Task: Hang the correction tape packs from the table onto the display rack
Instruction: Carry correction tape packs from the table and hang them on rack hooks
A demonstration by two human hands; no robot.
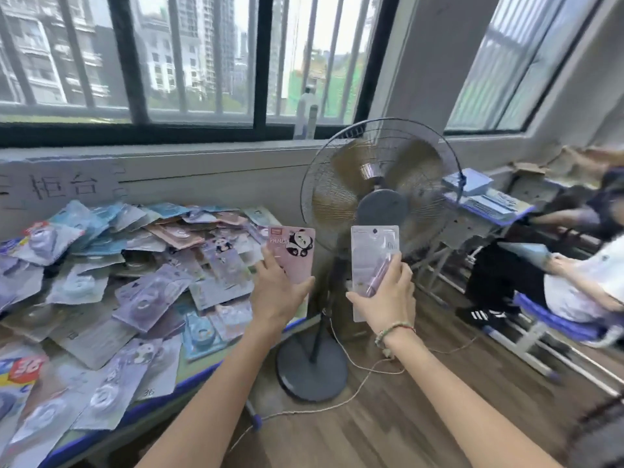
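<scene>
My left hand point(275, 295) grips a pink correction tape pack with a panda print point(294, 251) by its lower edge, held upright past the table's right end. My right hand point(388, 295) grips a pale lilac pack point(371, 251), also upright, in front of the fan. A big heap of several correction tape packs point(135, 285) in blue, lilac and pink covers the table point(189, 383) at the left. No display rack is in view.
A standing fan point(380, 194) with a round base point(310, 366) and a trailing cord stands on the wood floor just right of the table. A seated person point(547, 275) and desks fill the right side. Barred windows run along the back wall.
</scene>
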